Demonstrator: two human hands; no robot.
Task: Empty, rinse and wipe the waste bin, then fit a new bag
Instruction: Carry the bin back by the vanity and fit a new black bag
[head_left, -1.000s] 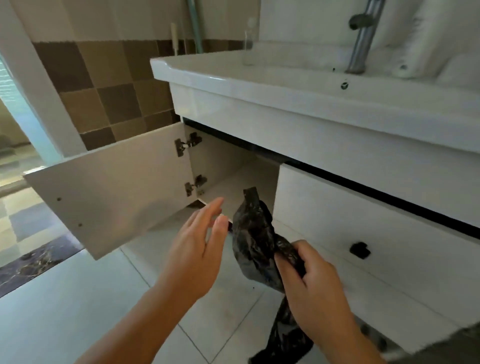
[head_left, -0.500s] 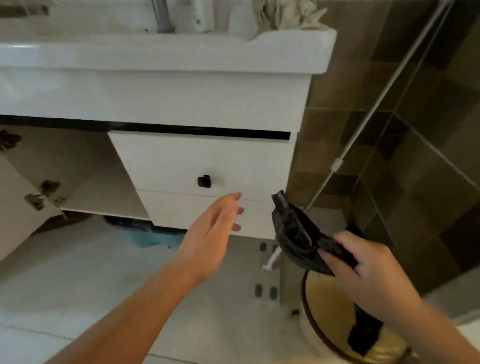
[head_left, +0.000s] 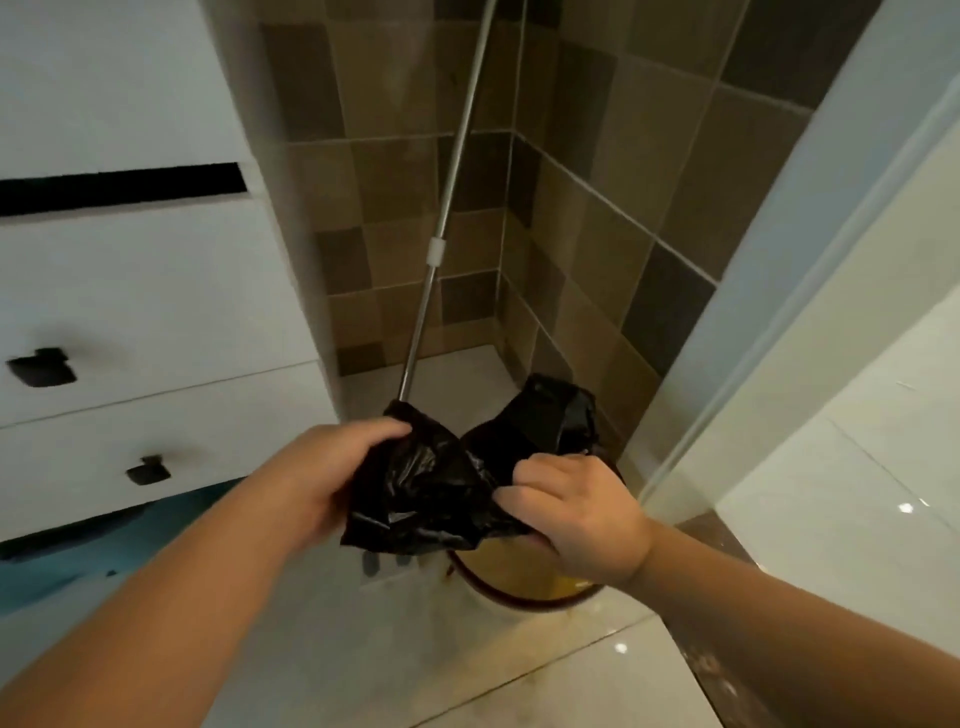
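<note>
My left hand grips left edge of black bag, fingers curled over top. Bag bunched between my hands, long axis running left to right, held straight above bin. My right hand pinches right edge, a shade nearer bin rim. Bin mouth lies below and right of fingers; inside blurred, probably bare. Change: half second ago left hand was open and off bag; now both hold it.

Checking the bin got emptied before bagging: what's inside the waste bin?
The visible strip of the waste bin shows only a bare yellowish inner wall. The black bag, held by the left hand and right hand, covers the rest, bottom included.
</note>
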